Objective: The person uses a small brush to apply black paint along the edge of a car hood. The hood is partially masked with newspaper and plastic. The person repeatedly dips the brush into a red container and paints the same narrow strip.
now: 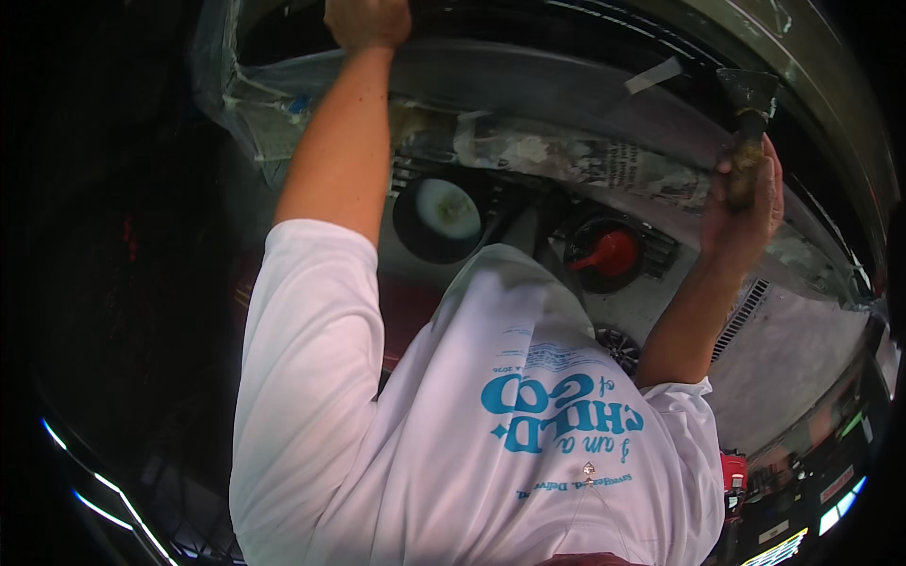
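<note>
Fingers (766, 193) of the right hand (741, 212) are curled tightly around the handle of one scraper (750, 123), whose dark blade points up against the pale curved body panel (566, 94). Left hand (366, 24), at the upper edge of the view, is closed against the top of the same panel; whether it grips anything cannot be told, since its fingers are cut off by the frame.

Ordered by size: one curved body panel spans the upper field. One band of masking newspaper (585, 160) runs along the panel's lower edge, from just beside the left forearm to the right hand, passing behind the scraper. One sheet of clear plastic film (250, 113) hangs at the panel's left end. One strip of pale tape (654, 75) lies on the panel, well apart from both hands.

Below the paper band, two round dark recesses are visible: one holding a pale, greenish-white disc (446, 208), the other a red funnel (609, 253). A white sleeve and shirt (491, 424) with blue lettering fill the lower centre and block the area beneath the recesses.
</note>
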Action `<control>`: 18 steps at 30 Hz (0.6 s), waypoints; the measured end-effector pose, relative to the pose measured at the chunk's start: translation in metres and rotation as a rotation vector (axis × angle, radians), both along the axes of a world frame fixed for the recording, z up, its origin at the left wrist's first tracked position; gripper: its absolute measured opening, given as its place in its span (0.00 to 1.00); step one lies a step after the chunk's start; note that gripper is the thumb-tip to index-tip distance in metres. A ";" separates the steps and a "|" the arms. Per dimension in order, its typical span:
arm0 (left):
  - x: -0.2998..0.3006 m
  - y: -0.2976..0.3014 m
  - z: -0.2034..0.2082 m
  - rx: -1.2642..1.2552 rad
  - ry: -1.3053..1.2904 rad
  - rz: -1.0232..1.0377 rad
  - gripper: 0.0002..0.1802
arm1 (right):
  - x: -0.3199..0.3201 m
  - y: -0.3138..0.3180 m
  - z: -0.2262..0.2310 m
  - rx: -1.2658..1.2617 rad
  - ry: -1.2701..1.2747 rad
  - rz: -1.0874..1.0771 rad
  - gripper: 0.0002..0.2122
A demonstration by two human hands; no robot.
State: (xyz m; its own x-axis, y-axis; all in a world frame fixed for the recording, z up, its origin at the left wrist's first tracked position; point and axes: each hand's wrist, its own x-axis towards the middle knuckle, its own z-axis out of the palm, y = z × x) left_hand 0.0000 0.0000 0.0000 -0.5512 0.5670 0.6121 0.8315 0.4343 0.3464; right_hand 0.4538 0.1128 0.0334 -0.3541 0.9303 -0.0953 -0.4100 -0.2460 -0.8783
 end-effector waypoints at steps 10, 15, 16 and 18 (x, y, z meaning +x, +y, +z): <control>-0.007 0.012 -0.006 0.027 0.013 0.056 0.14 | 0.046 0.023 0.027 0.054 0.257 -0.004 0.21; 0.015 0.008 0.009 0.048 0.001 -0.030 0.12 | 0.053 0.011 0.005 -0.001 0.277 -0.047 0.20; 0.014 0.008 0.009 0.052 -0.003 -0.038 0.12 | 0.054 0.008 0.003 -0.011 0.285 -0.050 0.20; 0.017 0.007 0.009 0.028 0.012 -0.003 0.12 | 0.056 0.004 0.000 -0.024 0.307 -0.055 0.20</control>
State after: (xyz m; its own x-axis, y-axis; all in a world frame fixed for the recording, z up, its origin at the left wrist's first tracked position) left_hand 0.0169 0.0066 0.0092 -0.5419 0.5513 0.6344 0.8370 0.4224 0.3478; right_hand 0.5096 0.1164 0.0338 -0.3185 0.9478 -0.0139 -0.6687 -0.2351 -0.7054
